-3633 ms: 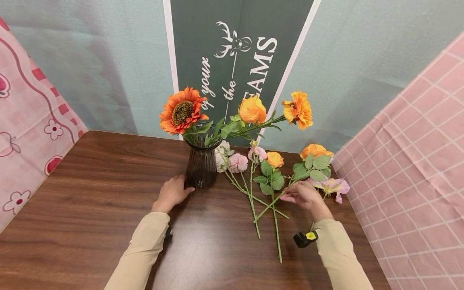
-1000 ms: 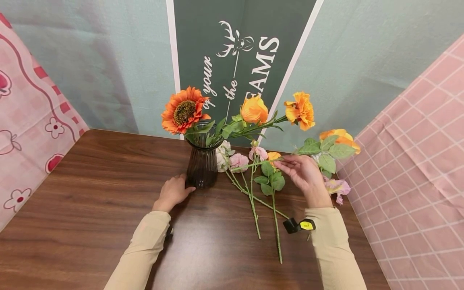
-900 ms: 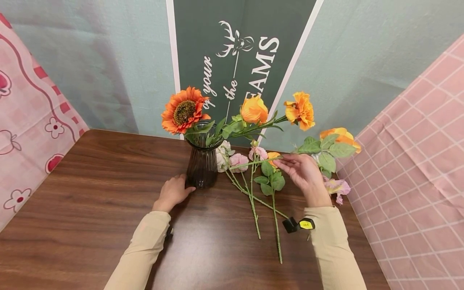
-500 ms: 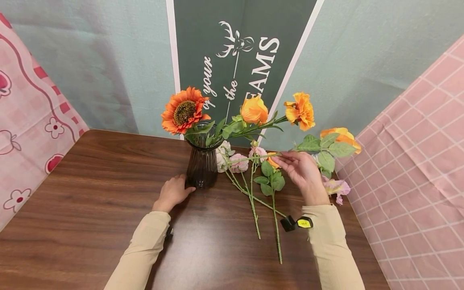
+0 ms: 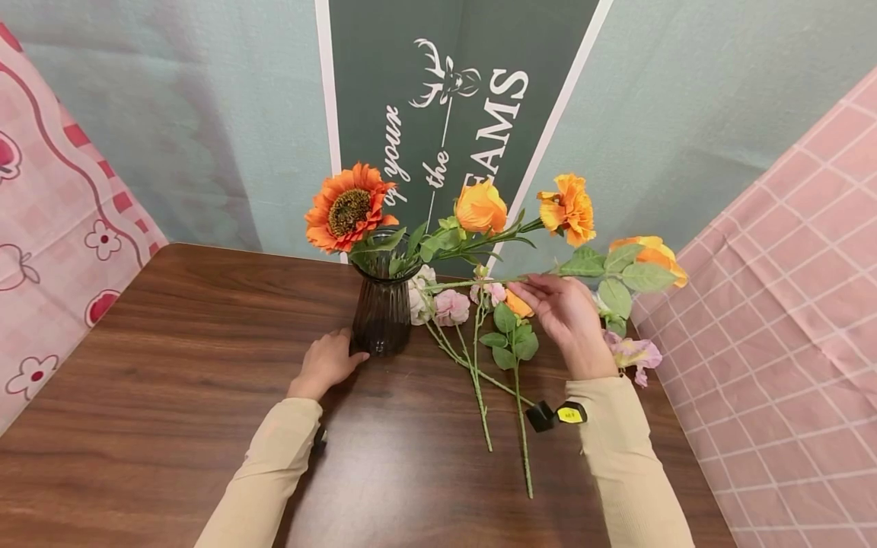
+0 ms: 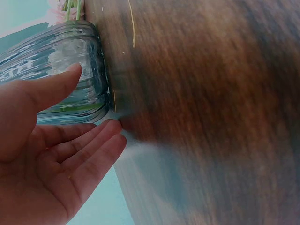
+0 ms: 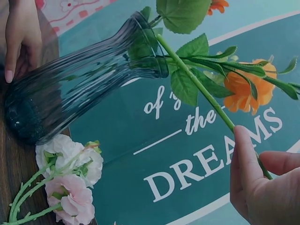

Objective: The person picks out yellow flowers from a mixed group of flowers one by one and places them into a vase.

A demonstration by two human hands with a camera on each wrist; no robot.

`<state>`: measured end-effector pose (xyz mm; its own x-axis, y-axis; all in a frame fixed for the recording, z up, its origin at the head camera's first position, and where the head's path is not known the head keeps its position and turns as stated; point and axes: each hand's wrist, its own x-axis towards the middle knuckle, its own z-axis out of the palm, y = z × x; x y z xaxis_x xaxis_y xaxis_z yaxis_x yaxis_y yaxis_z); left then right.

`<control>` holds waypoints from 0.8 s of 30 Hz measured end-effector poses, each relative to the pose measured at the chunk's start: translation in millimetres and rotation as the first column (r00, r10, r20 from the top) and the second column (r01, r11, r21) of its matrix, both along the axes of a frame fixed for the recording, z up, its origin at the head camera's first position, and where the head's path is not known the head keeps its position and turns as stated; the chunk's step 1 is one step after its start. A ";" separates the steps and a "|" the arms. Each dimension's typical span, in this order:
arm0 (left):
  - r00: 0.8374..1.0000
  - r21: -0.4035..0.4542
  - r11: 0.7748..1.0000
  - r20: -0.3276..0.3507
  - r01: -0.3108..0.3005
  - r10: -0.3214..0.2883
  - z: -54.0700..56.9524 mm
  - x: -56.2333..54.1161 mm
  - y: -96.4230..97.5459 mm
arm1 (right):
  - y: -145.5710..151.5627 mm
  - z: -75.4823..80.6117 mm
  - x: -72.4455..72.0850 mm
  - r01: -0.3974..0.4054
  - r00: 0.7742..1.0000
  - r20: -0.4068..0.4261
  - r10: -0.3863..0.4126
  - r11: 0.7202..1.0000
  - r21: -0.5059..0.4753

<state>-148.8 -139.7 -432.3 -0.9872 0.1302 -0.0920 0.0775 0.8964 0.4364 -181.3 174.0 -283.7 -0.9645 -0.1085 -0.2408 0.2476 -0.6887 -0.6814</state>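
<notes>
1. Raised since the earliest head view: the right hand [image 5: 567,316] and its orange rose [image 5: 656,256], whose stem [image 7: 201,88] lay on the table [image 5: 205,365] right of the vase [image 5: 381,320]; both now hang above that side.
2. Treat the vase as the fixed point. It stands upright, a sunflower [image 5: 349,213], an orange bud [image 5: 480,208] and an orange carnation [image 5: 568,210] leaning from its mouth, the last two rightward. Those could snag a low approach, so a steeper entry seems better.
3. Left hand [image 5: 326,366] lies left of the vase's base, fingers loosely extended, thumb toward the wall (whether it presses, I cannot tell). Steady contact there should resist a nudge.
4. Right of the vase, the right hand pinches the stem between thumb and fingers; a light but sure pinch should let it pivot upright.
5. Keep the rose's leaves [image 5: 618,295], farther right, outside the vase.
6. Watch the stem tip [image 7: 160,38]: it sits just right of the vase's mouth, not yet inside. Clear the rim first, then angle it down.
</notes>
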 end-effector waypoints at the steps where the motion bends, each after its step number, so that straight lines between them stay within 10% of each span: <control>1: 1.000 0.000 1.000 -0.001 0.000 0.000 0.0 0.0 -0.1 | -1.0 0.4 -0.4 0.001 1.000 -0.008 -0.001 1.000 -0.002; 24: 1.000 -0.003 1.000 0.020 -0.003 0.003 0.5 -1.2 -0.8 | -14.8 7.1 -4.4 0.031 0.998 -0.062 -0.032 0.999 -0.006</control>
<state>-150.0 -140.6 -431.9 -0.9855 0.1271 -0.1123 0.0662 0.8980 0.4349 -185.7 159.2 -276.6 -0.9805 -0.0790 -0.1800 0.1832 -0.6991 -0.6911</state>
